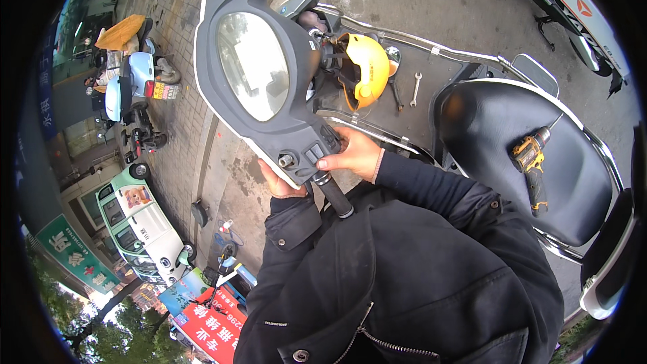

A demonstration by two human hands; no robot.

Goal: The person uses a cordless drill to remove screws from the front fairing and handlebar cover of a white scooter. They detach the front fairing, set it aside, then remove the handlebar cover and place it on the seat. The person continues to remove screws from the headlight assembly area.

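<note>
A scooter's dark grey handlebar cover (pixel 222 0) with an oval instrument lens (pixel 253 64) fills the upper middle. My right hand (pixel 354 155) grips its near end beside the switch block (pixel 313 152), thumb on the edge just above the black handlebar grip (pixel 333 195). My left hand (pixel 280 185) holds the cover's white lower edge from underneath, fingers mostly hidden. Both arms wear a black jacket.
A yellow helmet (pixel 369 67) and a small wrench (pixel 416 89) lie on the scooter's footboard (pixel 438 74). A yellow cordless drill (pixel 531 162) rests on the black seat (pixel 492 128). Parked scooters (pixel 135 87) and a small pale green car (pixel 141 226) stand at the left on the pavement.
</note>
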